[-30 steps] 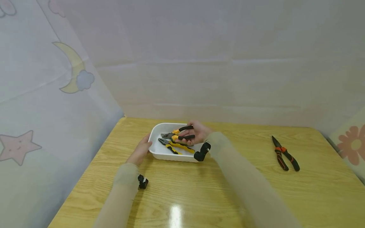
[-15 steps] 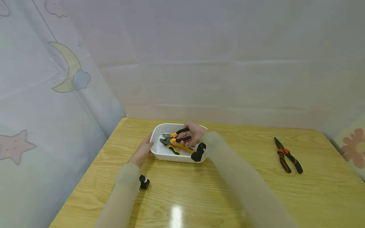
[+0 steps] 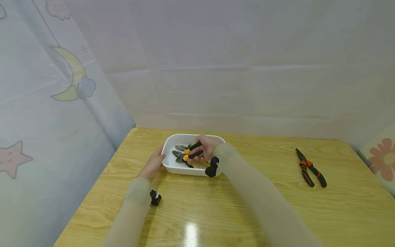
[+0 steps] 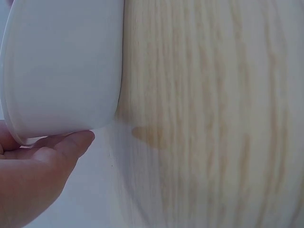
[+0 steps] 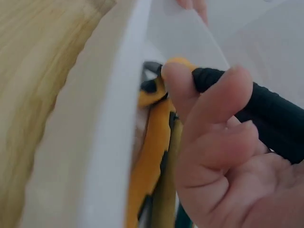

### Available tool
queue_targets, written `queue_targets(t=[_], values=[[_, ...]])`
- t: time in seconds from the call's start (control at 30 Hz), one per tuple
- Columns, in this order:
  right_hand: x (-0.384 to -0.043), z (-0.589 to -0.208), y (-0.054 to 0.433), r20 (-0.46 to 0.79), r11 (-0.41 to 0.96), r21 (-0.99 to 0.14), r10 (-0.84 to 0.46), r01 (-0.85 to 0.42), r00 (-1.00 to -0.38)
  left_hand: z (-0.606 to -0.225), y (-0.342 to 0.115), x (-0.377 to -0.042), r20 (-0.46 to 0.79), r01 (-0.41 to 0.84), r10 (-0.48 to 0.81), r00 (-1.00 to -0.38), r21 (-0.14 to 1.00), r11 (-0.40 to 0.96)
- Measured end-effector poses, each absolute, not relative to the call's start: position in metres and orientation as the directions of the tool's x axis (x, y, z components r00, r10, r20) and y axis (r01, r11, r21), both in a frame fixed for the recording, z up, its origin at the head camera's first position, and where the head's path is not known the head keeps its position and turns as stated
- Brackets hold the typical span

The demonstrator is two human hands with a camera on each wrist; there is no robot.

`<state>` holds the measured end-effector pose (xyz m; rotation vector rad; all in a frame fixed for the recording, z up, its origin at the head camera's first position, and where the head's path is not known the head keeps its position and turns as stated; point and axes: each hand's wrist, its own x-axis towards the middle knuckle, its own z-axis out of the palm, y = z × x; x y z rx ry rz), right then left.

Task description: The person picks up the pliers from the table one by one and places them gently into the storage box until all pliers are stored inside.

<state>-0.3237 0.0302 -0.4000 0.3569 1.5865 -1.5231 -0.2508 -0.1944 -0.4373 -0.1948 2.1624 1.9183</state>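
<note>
A white plastic bin (image 3: 185, 171) stands on the wooden table. My left hand (image 3: 153, 164) holds its left end, fingers (image 4: 71, 142) against the outer wall and thumb at the rim. Inside the bin, my right hand (image 3: 207, 148) grips pliers (image 3: 186, 157) with yellow-and-black handles, their jaws pointing left, close over other tools. In the right wrist view my fingers (image 5: 209, 142) curl by a black handle (image 5: 275, 109). Beneath lie yellow-and-black pliers (image 5: 154, 166), mostly hidden by my hand. Grey jaws of another tool (image 3: 181, 148) show behind the held pliers.
Long-nose pliers (image 3: 308, 171) with black-and-orange handles lie on the table (image 3: 262, 157) at the right. A pale printed cloth (image 3: 197, 85) hangs behind and at the left of the table.
My right hand has moved left and slightly lower in the bin with the pliers, which now cover more of the yellow-and-black pair. The left hand keeps its hold on the bin.
</note>
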Motion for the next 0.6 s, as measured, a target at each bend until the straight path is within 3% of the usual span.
queue_targets(t=[0.6], values=[[-0.326, -0.399, 0.044, -0.74, 0.292, -0.671, -0.204, 0.682, -0.641, -0.44, -0.196, -0.25, -0.202, -0.192, 0.084, -0.976, 0.975, 0.116]])
